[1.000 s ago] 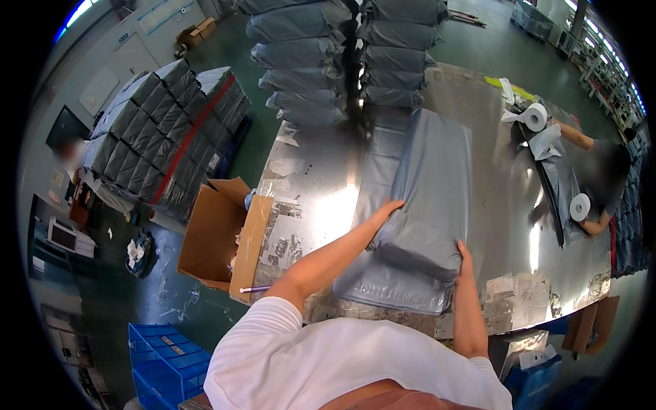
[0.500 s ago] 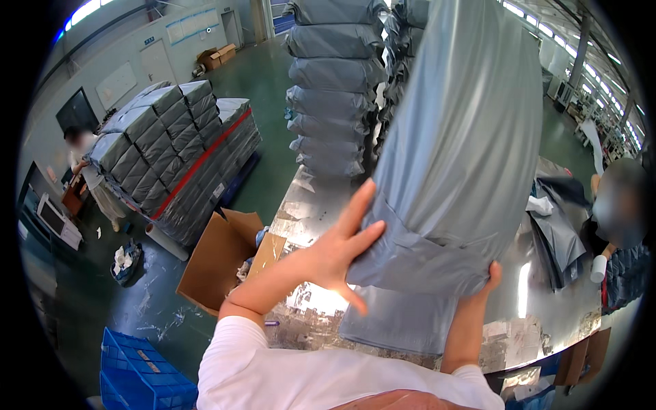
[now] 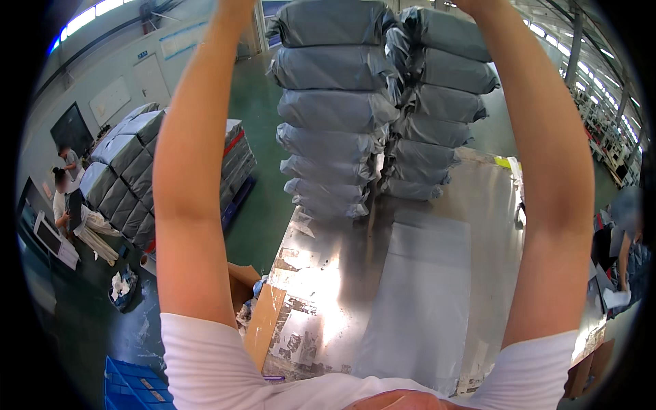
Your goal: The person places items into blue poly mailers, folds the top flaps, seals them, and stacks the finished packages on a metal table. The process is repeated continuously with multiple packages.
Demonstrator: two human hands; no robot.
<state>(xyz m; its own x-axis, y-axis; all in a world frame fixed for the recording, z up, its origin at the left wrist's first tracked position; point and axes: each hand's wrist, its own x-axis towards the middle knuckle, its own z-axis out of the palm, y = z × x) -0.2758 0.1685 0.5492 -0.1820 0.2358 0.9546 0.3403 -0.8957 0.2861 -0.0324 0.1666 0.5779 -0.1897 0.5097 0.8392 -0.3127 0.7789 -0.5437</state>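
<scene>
Both my arms reach far up and away, the left forearm (image 3: 195, 157) and the right forearm (image 3: 547, 150) framing the table. My left hand (image 3: 236, 7) and my right hand (image 3: 471, 4) are cut off by the top edge, so their fingers and anything in them are hidden. Between the arms rise a left stack (image 3: 331, 106) and a right stack (image 3: 444, 106) of grey plastic-wrapped bundles. A flat grey plastic bag (image 3: 427, 294) lies on the shiny metal table (image 3: 335, 273) in front of the right stack.
An opened cardboard box (image 3: 266, 324) stands against the table's left side, with a blue crate (image 3: 133, 386) nearer me. Wrapped bundles fill a pallet (image 3: 236, 205) at the left. Two people (image 3: 75, 205) are beyond it; another person (image 3: 625, 232) works at the right.
Both arms have swung up and forward. The large grey wrapped bundle they carried has left the picture, uncovering the right stack and the flat bag. My view has shifted slightly.
</scene>
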